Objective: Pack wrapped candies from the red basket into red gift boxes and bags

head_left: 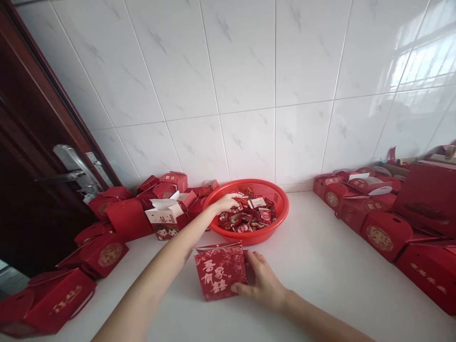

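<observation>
A red gift box (221, 273) with pale lettering stands on the white surface in front of me, its top open. My right hand (262, 280) grips its right side, thumb on the front face and fingers around the back edge. Beyond the box is a red plastic basket (281, 213) with perforated walls, holding many small red-wrapped candies (245, 217). Over its left part reaches my left hand (228, 203), fingers stretched out at the candies. The fingertips are small in view, and no item shows clearly in them.
Several red gift boxes (103, 254) stand on the left, among them an open white-and-red box (164, 221). More red boxes (381, 232) line the right side. A tiled wall (245, 142) rises behind the basket. A dark door with a metal handle (76, 166) is at far left.
</observation>
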### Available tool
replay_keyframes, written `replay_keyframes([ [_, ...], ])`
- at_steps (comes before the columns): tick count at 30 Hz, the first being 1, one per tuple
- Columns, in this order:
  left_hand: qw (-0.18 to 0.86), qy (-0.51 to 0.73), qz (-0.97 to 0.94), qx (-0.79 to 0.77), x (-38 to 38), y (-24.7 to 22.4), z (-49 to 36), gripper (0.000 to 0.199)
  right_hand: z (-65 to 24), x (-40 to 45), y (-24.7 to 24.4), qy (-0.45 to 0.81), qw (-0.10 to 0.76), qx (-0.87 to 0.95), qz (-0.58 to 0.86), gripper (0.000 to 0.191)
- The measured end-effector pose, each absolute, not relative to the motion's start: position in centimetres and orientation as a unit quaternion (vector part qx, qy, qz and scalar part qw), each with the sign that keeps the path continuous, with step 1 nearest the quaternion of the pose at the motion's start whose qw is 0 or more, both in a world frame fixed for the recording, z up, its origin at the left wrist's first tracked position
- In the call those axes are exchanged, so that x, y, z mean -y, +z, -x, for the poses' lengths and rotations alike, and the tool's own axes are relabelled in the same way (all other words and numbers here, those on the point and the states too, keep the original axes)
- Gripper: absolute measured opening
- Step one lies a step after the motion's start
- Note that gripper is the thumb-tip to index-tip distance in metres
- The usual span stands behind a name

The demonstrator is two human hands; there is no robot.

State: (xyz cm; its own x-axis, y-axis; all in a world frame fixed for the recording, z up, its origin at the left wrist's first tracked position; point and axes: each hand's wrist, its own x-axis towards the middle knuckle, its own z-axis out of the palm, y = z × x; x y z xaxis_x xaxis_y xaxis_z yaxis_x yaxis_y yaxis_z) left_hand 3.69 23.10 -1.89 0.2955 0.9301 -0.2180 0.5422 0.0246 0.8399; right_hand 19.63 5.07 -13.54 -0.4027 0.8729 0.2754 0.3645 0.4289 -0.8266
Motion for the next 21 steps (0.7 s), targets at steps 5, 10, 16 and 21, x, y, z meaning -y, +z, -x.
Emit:
replay_keyframes([
  [5,0.474,0.271,-0.647,-0.533,-22.8,-1.7,-3.7,0.041,-19.7,-5.0,-13.4,0.373,0.379,0.754,0.384,0.069],
  [10,0.468,0.33,-0.656,-0.493,-22.3,-1.2,-3.7,0.038,-20.3,-4.4,-12.3,0.377,0.463,0.725,0.343,0.053],
  [16,0.496,0.377,-0.656,-0.426,-20.7,0.7,-4.2,0.036,-22.2,-6.9,-6.2,0.278,0.613,0.648,0.356,0.027],
  [21,0.546,0.419,-0.635,-0.351,-18.9,2.5,-5.8,0.04,-22.4,-11.8,-1.8,0.336,0.631,0.579,0.392,0.042],
])
